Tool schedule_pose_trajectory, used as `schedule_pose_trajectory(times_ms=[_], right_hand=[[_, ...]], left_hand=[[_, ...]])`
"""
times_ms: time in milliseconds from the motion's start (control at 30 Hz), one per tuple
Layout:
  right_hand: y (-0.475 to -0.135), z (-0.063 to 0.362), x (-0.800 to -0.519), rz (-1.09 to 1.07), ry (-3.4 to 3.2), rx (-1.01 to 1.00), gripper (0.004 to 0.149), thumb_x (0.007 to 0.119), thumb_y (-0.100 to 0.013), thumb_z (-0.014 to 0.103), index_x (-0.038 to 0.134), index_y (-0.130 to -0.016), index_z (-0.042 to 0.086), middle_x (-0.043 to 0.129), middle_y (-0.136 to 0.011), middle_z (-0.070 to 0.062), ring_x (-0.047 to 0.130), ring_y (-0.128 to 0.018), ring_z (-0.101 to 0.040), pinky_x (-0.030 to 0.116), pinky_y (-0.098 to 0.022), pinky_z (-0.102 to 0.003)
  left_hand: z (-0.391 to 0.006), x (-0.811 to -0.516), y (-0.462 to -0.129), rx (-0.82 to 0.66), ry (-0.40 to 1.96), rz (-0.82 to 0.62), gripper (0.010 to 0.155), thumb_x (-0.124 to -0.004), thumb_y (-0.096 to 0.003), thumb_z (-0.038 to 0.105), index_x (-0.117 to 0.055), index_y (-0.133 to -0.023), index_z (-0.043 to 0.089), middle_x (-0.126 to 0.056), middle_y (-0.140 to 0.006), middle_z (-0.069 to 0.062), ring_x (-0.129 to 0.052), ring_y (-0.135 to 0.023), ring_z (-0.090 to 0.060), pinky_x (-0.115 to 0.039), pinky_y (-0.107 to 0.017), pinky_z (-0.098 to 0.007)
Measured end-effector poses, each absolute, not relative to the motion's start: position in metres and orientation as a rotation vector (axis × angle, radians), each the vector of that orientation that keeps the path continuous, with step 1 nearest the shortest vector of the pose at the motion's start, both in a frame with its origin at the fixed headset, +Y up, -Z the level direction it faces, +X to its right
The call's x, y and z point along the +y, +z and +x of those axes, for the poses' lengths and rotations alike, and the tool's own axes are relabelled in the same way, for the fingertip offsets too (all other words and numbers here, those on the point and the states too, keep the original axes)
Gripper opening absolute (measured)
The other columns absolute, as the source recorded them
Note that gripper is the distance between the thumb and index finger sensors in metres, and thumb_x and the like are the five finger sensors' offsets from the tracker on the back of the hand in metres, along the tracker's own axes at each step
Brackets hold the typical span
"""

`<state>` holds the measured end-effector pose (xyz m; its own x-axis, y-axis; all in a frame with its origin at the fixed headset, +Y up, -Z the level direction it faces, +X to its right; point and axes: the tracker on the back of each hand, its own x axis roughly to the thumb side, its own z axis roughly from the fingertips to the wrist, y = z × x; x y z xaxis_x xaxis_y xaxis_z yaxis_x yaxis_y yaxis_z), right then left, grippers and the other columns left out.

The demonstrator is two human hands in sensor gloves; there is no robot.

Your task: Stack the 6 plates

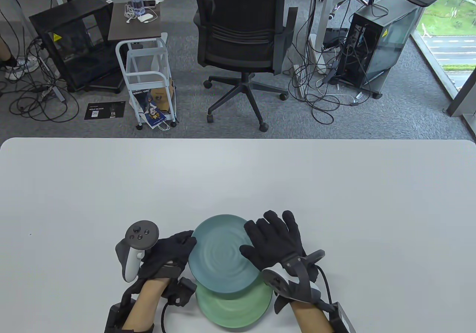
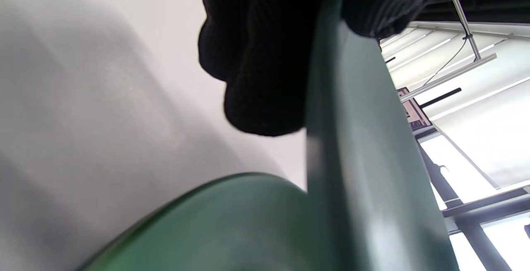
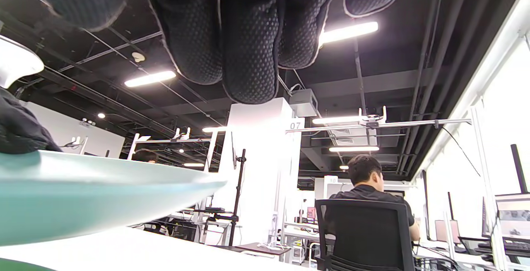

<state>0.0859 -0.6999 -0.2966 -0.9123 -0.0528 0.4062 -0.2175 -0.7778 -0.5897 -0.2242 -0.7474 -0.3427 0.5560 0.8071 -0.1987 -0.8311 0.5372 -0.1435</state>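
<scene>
An office: swivel chair (image 1: pixel 241 31), computer towers (image 1: pixel 375 39), desks (image 3: pixel 265 248).

From above we look down on the table (image 1: pixel 238 184), office floor filling the upper frame. Our left wrist view sits tight against the blue plate (image 2: pixel 372 159), tipped sideways. Our right wrist view looks low across the tabletop, sharing that plate lower left.
</scene>
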Motion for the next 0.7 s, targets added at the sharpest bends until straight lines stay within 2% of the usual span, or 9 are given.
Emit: schedule_pose_trajectory(times_ms=[233, 433, 467, 533, 633, 700], right_hand=[[-0.299, 0.09, -0.702, 0.598, 2.816, -0.993, 0.061, 0.056, -0.048, 0.069, 0.074, -0.094, 0.034, 0.087, -0.09, 0.005, 0.067, -0.099, -0.023, 0.042, -0.08, -0.057], [-0.301, 0.095, -0.704, 0.567, 2.818, -0.982, 0.061, 0.056, -0.048, 0.069, 0.073, -0.094, 0.034, 0.087, -0.09, 0.005, 0.068, -0.099, -0.023, 0.042, -0.08, -0.057], [-0.302, 0.095, -0.704, 0.565, 2.82, -0.978, 0.061, 0.056, -0.048, 0.069, 0.073, -0.094, 0.033, 0.087, -0.09, 0.005, 0.068, -0.098, -0.023, 0.043, -0.08, -0.057], [-0.302, 0.096, -0.704, 0.557, 2.825, -0.971, 0.061, 0.056, -0.048, 0.069, 0.074, -0.094, 0.033, 0.087, -0.09, 0.005, 0.068, -0.098, -0.023, 0.043, -0.08, -0.057], [-0.302, 0.096, -0.703, 0.542, 2.846, -0.971, 0.061, 0.057, -0.049, 0.069, 0.074, -0.094, 0.032, 0.09, -0.086, 0.005, 0.072, -0.096, -0.023, 0.044, -0.08, -0.057], [-0.303, 0.096, -0.701, 0.497, 2.897, -1.021, 0.059, 0.059, -0.049, 0.067, 0.078, -0.091, 0.031, 0.097, -0.074, 0.006, 0.082, -0.087, -0.021, 0.049, -0.078, -0.056]], left_hand=[[-0.218, -0.749, -0.344, 0.061, 0.939, -0.301, 0.048, -0.078, -0.0387, 0.043, -0.089, -0.081, 0.022, -0.11, -0.046, 0.003, -0.097, -0.065, -0.015, -0.048, -0.083, -0.047], [-0.213, -0.757, -0.346, 0.05, 0.835, -0.457, 0.049, -0.079, -0.0374, 0.049, -0.091, -0.078, 0.024, -0.11, -0.041, 0.003, -0.098, -0.062, -0.016, -0.048, -0.082, -0.046], [-0.214, -0.757, -0.345, 0.083, 0.802, -0.441, 0.055, -0.08, -0.0352, 0.053, -0.091, -0.079, 0.023, -0.109, -0.04, 0.003, -0.098, -0.061, -0.017, -0.048, -0.082, -0.046], [-0.216, -0.751, -0.342, 0.142, 0.631, -0.311, 0.07, -0.079, -0.0299, 0.066, -0.085, -0.085, 0.023, -0.107, -0.045, 0.004, -0.096, -0.064, -0.018, -0.048, -0.082, -0.046], [-0.216, -0.743, -0.339, 0.181, 0.558, -0.229, 0.071, -0.078, -0.0297, 0.067, -0.085, -0.085, 0.024, -0.107, -0.047, 0.004, -0.095, -0.067, -0.019, -0.047, -0.083, -0.046], [-0.213, -0.737, -0.336, 0.208, 0.483, -0.152, 0.069, -0.078, -0.0307, 0.066, -0.085, -0.085, 0.024, -0.107, -0.049, 0.003, -0.094, -0.069, -0.019, -0.046, -0.083, -0.045]])
